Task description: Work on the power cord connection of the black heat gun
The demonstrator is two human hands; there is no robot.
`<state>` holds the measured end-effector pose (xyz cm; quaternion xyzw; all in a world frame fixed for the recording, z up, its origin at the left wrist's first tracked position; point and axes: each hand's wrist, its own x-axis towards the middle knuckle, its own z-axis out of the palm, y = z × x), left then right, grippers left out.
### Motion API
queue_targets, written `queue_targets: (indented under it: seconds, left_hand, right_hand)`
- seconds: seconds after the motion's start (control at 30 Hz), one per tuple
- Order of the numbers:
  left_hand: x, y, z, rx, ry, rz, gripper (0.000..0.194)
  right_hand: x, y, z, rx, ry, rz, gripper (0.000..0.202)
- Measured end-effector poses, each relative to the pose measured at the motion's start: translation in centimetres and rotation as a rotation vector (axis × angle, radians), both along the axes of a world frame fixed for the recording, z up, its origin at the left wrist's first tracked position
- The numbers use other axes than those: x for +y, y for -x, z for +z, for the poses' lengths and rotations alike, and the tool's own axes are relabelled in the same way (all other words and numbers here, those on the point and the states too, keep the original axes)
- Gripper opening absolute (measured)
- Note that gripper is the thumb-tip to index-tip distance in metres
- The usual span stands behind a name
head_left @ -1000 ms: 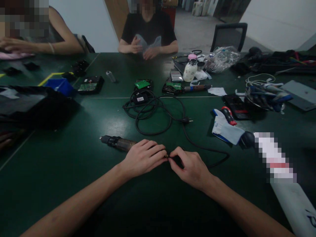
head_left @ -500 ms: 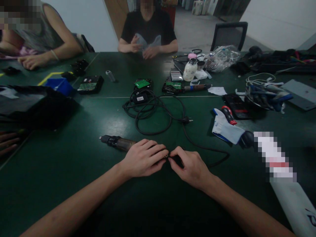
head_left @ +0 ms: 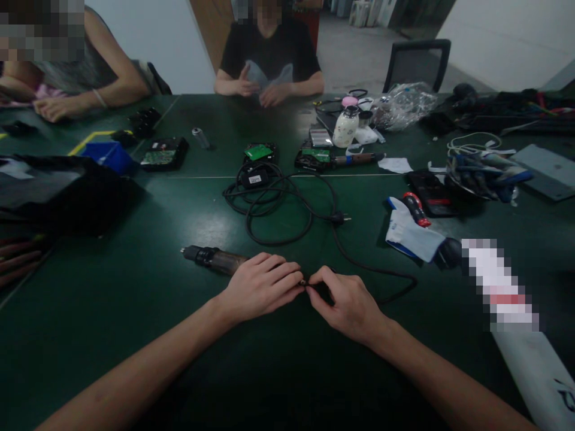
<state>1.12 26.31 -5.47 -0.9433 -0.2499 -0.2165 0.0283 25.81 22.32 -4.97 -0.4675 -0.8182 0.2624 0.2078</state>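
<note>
An electric screwdriver (head_left: 221, 261) lies on the green table, its black tip pointing left. My left hand (head_left: 265, 288) is wrapped over its rear part, which the fingers hide. Close against those fingertips, my right hand (head_left: 345, 302) pinches a small dark connector (head_left: 303, 282) at the tool's back end. Whether the connector sits inside the tool or only touches it, I cannot tell. A black power cable (head_left: 381, 267) runs from near my right hand up to a loose coil with a box-shaped adapter (head_left: 255, 178) and a plug (head_left: 340, 218).
Hard drives with green boards (head_left: 258, 152) lie beyond the coil. At the right are a work glove (head_left: 411, 234), a red-black screwdriver handle (head_left: 416, 209) and a phone (head_left: 431, 193). A black bag (head_left: 63, 197) stands left. Two people sit across the table.
My left fingers have shifted slightly at the tool's end, and the small connector shows a little differently between my hands. The right hand stays nearly still.
</note>
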Motion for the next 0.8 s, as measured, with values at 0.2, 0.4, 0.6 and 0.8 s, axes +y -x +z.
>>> queue_targets:
  seconds: [0.2, 0.4, 0.6, 0.8]
  left_hand:
    - [-0.02, 0.04, 0.02, -0.001, 0.0, -0.014, 0.025]
    - [0.03, 0.05, 0.02, -0.002, 0.008, 0.0, 0.024]
    - [0.01, 0.06, 0.08, 0.019, -0.009, -0.005, 0.022]
    - [-0.03, -0.01, 0.05, 0.007, 0.02, -0.013, 0.027]
  right_hand:
    - [0.04, 0.09, 0.39, 0.01, -0.005, 0.007, 0.006]
    - [0.03, 0.12, 0.39, -0.013, -0.03, 0.003, 0.005]
    - [0.06, 0.06, 0.22, -0.013, -0.029, 0.011, 0.006]
    - [0.03, 0.11, 0.2, -0.012, -0.024, 0.004, 0.006]
